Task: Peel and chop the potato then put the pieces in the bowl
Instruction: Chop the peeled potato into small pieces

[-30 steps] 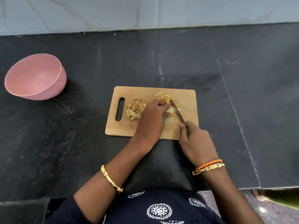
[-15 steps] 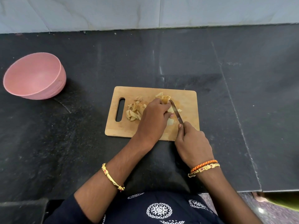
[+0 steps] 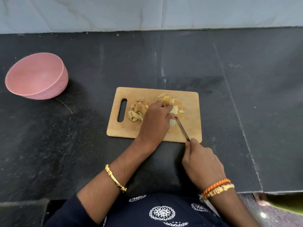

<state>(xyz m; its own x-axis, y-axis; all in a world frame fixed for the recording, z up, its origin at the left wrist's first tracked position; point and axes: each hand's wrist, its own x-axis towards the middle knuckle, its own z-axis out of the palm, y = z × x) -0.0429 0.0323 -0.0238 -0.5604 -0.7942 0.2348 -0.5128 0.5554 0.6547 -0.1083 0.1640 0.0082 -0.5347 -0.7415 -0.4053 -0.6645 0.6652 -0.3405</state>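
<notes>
**Knife drawn back toward the board's near edge**

Since half a second ago the right hand has slid back toward the body, off the wooden cutting board and onto the dark tabletop just past the board's near right corner. With it the knife has pulled back, so more of the blade now shows, slanting from the hand up to a tip beside the left hand's fingers. The right hand's fingers are curled round the knife handle, which they hide.

The left hand has stayed on the middle of the board, fingers bent down over a pale piece of potato, holding it against the wood. The blade tip touches or nearly touches that piece; which one cannot be told.

More cut potato pieces lie just beyond the left fingertips, toward the far side of the board. A separate heap of peelings and slices sits to the left, between the hand and the board's handle slot.

The pink bowl stands on the tabletop well apart from the board, far to the left, with nothing visible in it.

A gold bangle circles the left wrist; an orange thread band and a gold bracelet circle the right.
</notes>
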